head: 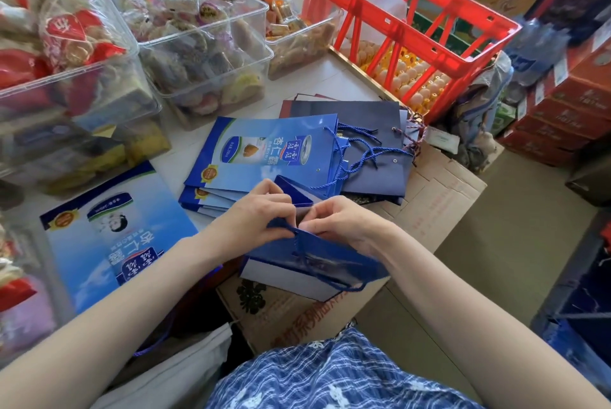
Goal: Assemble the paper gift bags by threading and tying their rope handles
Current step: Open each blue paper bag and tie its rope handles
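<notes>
Both hands work at the top edge of a blue paper bag that lies flat on a cardboard box near the desk's front edge. The left hand pinches the blue rope; the right hand pinches the bag's rim. The step in hand appears to be threading. The next move calls for knotting the rope end inside. Finished bags lie stacked beyond.
</notes>
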`<state>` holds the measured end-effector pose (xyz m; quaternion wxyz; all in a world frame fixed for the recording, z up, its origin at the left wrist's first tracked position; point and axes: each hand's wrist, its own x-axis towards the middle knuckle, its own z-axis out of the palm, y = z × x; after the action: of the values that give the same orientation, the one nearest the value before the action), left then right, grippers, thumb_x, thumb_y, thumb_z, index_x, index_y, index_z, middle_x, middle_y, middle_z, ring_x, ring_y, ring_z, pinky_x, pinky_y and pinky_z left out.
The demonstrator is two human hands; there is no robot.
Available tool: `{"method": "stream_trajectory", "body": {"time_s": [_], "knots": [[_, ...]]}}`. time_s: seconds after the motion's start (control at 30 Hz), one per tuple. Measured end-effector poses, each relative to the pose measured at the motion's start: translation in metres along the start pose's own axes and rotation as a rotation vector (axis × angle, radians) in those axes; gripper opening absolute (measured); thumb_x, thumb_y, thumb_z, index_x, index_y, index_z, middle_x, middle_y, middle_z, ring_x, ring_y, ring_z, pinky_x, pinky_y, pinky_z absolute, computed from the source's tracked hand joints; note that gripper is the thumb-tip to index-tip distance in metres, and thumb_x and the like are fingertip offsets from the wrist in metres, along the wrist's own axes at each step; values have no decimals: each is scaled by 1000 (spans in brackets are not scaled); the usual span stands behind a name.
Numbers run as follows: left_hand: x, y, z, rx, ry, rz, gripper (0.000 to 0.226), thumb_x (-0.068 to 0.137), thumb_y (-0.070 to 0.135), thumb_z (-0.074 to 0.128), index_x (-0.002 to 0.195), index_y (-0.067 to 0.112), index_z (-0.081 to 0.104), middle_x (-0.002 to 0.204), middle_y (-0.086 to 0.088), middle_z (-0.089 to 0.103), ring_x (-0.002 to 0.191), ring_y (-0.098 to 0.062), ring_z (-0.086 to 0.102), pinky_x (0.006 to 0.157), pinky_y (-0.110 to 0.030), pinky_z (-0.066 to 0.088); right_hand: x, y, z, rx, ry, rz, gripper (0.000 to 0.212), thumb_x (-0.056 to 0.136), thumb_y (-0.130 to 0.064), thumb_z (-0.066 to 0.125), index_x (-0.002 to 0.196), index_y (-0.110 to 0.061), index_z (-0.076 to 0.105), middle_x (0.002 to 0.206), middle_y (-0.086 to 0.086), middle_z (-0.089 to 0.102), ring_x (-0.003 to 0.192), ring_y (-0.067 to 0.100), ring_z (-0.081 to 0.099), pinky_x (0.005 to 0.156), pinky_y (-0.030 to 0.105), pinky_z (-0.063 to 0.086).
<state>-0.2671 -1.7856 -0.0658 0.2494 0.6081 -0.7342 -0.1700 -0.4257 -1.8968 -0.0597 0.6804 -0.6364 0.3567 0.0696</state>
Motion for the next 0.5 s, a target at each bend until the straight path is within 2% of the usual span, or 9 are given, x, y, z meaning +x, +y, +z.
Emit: {"method": "stream_trajectory", "body": {"time_s": [0.1, 0.2, 0.27, 0.33, 0.4, 0.47, 0.5], "knots": [[3, -3, -10, -9, -104, 35, 9, 79, 22, 72, 78, 18, 64, 78, 28, 44, 93, 1, 32, 78, -12, 33, -3, -1, 3, 47, 18, 8, 18, 85, -7, 66, 67, -11, 64, 72, 4, 64, 62, 12, 58, 60, 20, 50], [9, -8, -16, -23, -171, 37, 10, 79, 24, 72, 76, 23, 63, 77, 29, 48, 92, 5, 35, 80, -11, 32, -8, -1, 8, 69, 74, -37, 21, 84, -6, 68, 64, -14, 66, 68, 2, 64, 59, 8, 58, 57, 18, 48], [17, -15, -21, -124, -225, -42, 11, 78, 23, 74, 74, 24, 63, 77, 23, 55, 94, 5, 43, 81, -12, 35, -8, -1, 16, -79, 177, -115, 21, 82, -7, 68, 64, -16, 66, 67, 1, 64, 57, 4, 54, 57, 16, 44], [18, -25, -23, -90, -314, -71, 11, 77, 23, 75, 74, 22, 65, 77, 20, 56, 93, 5, 44, 83, -15, 33, -8, 0, 13, -189, 343, -192, 18, 82, -6, 67, 66, -15, 64, 66, 2, 65, 57, 6, 55, 60, 22, 48], [9, -39, -22, 59, -348, -34, 12, 78, 28, 73, 76, 29, 61, 74, 26, 51, 93, 8, 39, 88, -21, 30, -16, 0, -7, -35, 472, -173, 15, 85, -6, 65, 71, -8, 62, 71, 10, 64, 61, 16, 60, 66, 32, 56], [-1, -44, -18, 63, -251, 26, 17, 78, 30, 72, 79, 31, 55, 74, 27, 51, 95, 7, 39, 88, -29, 38, -29, -2, -22, 75, 384, -155, 13, 87, -3, 62, 75, -2, 60, 73, 13, 61, 63, 18, 61, 62, 27, 58], [2, -42, -17, 45, -230, 58, 17, 78, 29, 71, 78, 31, 54, 77, 26, 53, 98, 3, 41, 87, -32, 41, -33, -4, -22, 53, 339, -173, 13, 87, -2, 62, 75, -2, 59, 72, 12, 61, 61, 16, 62, 57, 22, 56]]}}
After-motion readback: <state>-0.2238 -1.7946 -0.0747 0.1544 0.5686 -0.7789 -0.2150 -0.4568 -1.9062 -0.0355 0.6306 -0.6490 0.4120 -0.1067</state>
